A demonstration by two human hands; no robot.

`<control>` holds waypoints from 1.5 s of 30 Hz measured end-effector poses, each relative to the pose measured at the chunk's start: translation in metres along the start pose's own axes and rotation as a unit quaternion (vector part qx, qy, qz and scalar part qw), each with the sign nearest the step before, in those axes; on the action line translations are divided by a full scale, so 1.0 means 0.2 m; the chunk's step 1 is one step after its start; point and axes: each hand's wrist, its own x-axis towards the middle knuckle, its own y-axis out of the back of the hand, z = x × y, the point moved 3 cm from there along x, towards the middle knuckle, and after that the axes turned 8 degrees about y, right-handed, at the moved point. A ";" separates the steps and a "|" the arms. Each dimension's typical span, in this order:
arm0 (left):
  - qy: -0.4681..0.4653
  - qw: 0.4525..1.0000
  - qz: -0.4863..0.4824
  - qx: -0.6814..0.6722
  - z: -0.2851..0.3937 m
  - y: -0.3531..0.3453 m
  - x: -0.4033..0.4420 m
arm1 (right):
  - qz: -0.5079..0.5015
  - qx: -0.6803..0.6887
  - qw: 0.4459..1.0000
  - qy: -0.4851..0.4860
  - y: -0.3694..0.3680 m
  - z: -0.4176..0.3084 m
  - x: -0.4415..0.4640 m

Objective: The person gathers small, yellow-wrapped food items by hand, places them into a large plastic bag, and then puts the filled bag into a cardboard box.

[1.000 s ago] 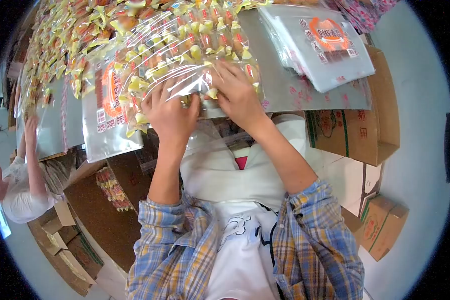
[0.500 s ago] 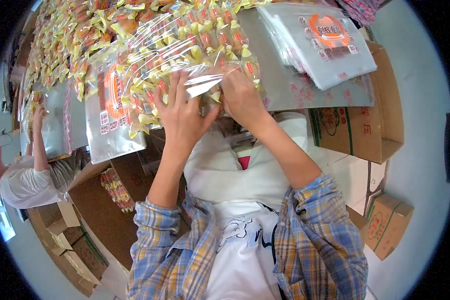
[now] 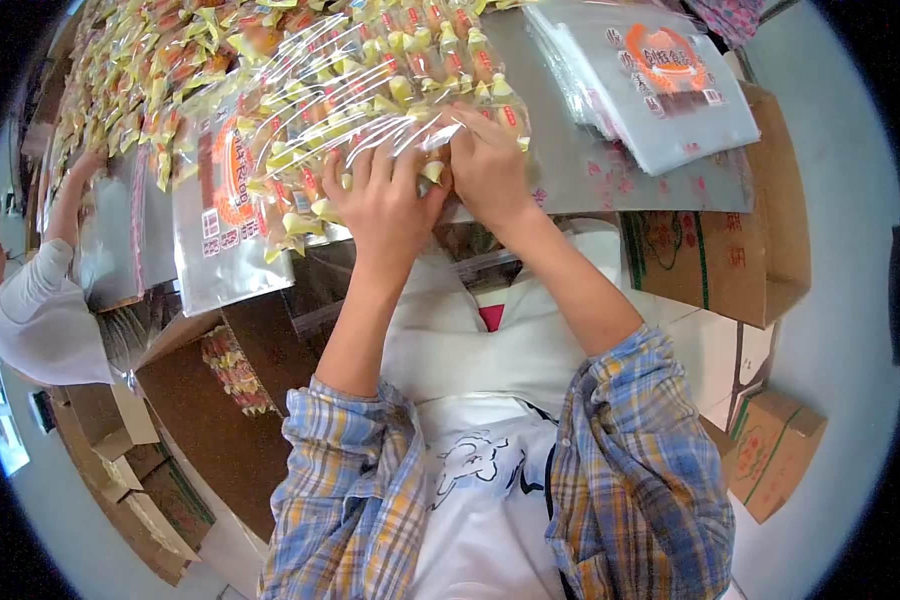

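Observation:
A large clear plastic bag [image 3: 370,120] full of small wrapped snacks with yellow twisted ends lies on the table's edge in front of me. My left hand [image 3: 385,195] rests on its near side, fingers apart and pressed over the film, thumb pointing toward the other hand. At the bag's near right part, my right hand [image 3: 488,170] is closed in a pinch on the plastic film. Its fingertips are partly hidden behind the hand. The two hands nearly touch.
Flat printed bags [image 3: 660,90] are stacked at the right, and more printed bags [image 3: 220,215] lie at the left. Loose wrapped snacks [image 3: 140,80] are heaped at the back left. Cardboard boxes [image 3: 710,250] stand below the table. A co-worker [image 3: 55,310] reaches over the left side.
The fingers of my left hand have moved right and curled more over the bag. My right hand has shifted slightly up and right. The co-worker's arm has moved upward.

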 end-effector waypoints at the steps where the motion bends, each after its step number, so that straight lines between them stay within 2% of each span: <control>1: 0.005 1.000 0.004 -0.004 -0.01 -0.01 0.01 | 0.005 0.003 1.000 0.005 0.00 0.01 0.01; 8: 0.012 0.995 0.092 -0.026 -0.03 -0.04 0.03 | -0.070 0.062 0.994 0.048 0.08 0.08 0.04; 11: 0.033 0.997 0.075 -0.013 -0.01 -0.03 0.03 | -0.109 0.089 0.988 0.060 0.11 0.11 0.05; 14: 0.028 0.998 0.055 0.016 -0.01 -0.02 0.06 | -0.100 0.096 0.986 0.090 0.13 0.13 0.05; 17: 0.077 0.995 -0.053 0.022 -0.01 -0.05 0.04 | -0.069 0.118 0.982 0.130 0.15 0.14 0.01; 20: 0.040 0.996 0.005 0.075 0.07 -0.05 0.08 | -0.065 0.140 0.971 0.179 0.13 0.16 -0.01; 23: 0.042 0.991 -0.042 0.119 0.07 -0.12 0.06 | -0.081 0.143 0.970 0.178 0.14 0.14 0.00; 26: 0.001 0.989 -0.095 0.111 0.10 -0.10 0.08 | -0.141 0.091 0.968 0.187 0.20 0.08 0.04; 27: -0.010 0.987 -0.108 0.115 0.09 -0.11 0.07 | -0.154 0.083 0.969 0.177 0.22 0.06 0.05; 28: -0.013 0.997 -0.045 0.064 0.08 -0.09 0.06 | -0.165 0.075 0.969 0.167 0.25 0.03 0.06; 29: -0.010 0.996 -0.047 0.070 0.07 -0.09 0.04 | -0.175 0.065 0.970 0.156 0.26 0.02 0.06; 32: 0.008 0.994 -0.070 0.089 0.08 -0.07 0.06 | -0.136 0.018 0.982 0.128 0.28 0.04 -0.02; 33: -0.004 0.997 -0.047 0.065 0.10 -0.05 0.06 | -0.123 -0.008 0.985 0.117 0.29 0.05 -0.04; 35: -0.034 0.999 -0.001 0.018 0.13 -0.03 0.07 | -0.115 0.011 0.981 0.154 0.32 0.06 -0.06; 36: -0.030 0.999 -0.008 0.036 0.17 -0.03 0.06 | -0.110 0.021 0.979 0.171 0.33 0.07 -0.07; 39: 0.005 0.997 -0.072 -0.002 0.20 -0.03 0.06 | 0.016 -0.035 0.993 0.112 0.41 0.08 -0.10; 40: 0.014 0.994 -0.108 0.020 0.20 -0.04 0.07 | -0.008 0.012 0.999 0.048 0.41 0.12 -0.06; 41: 0.010 0.996 -0.085 0.031 0.19 -0.07 0.06 | -0.026 0.055 0.998 -0.018 0.40 0.16 -0.03; 43: 0.005 0.998 -0.045 0.054 0.18 -0.14 0.05 | -0.126 0.102 0.987 -0.020 0.37 0.24 -0.03; 45: 0.005 0.999 -0.011 0.046 0.16 -0.17 0.04 | -0.137 0.088 0.987 -0.014 0.34 0.26 -0.08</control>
